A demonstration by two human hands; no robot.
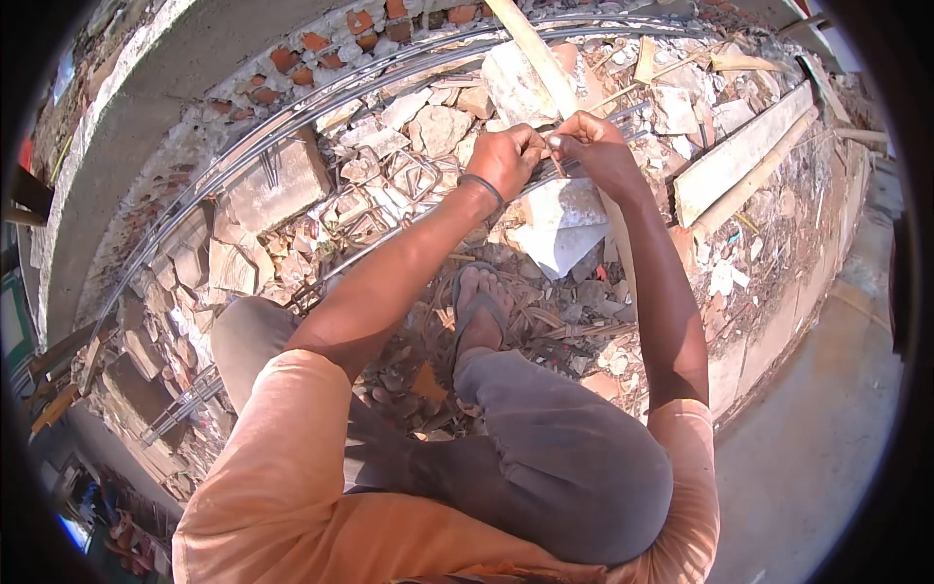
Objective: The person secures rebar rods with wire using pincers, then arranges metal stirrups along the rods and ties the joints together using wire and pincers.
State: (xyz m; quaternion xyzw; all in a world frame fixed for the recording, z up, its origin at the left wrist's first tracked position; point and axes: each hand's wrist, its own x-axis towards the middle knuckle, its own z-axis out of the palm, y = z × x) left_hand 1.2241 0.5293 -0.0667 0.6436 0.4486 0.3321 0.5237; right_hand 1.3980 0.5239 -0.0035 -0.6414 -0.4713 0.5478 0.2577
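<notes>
My left hand (506, 161), with a dark band at the wrist, is closed, its fingertips pinched together. My right hand (598, 151) meets it, thumb and fingers also pinched; what lies between the fingertips is too small to make out. Just below the hands, thin steel bars (628, 122) pass from the lower left to the upper right. A short reddish-brown piece (558, 167) shows beneath the fingertips. Bent metal stirrups (418, 180) lie left of my left hand. A pale stone block (564, 204) sits below my right hand.
Long steel rods (321, 102) curve along the concrete and brick wall (146, 117). A wooden plank (533, 54) slants behind the hands, and boards (744, 156) lean at the right. Broken rubble (438, 131) covers the ground around my sandalled foot (480, 307).
</notes>
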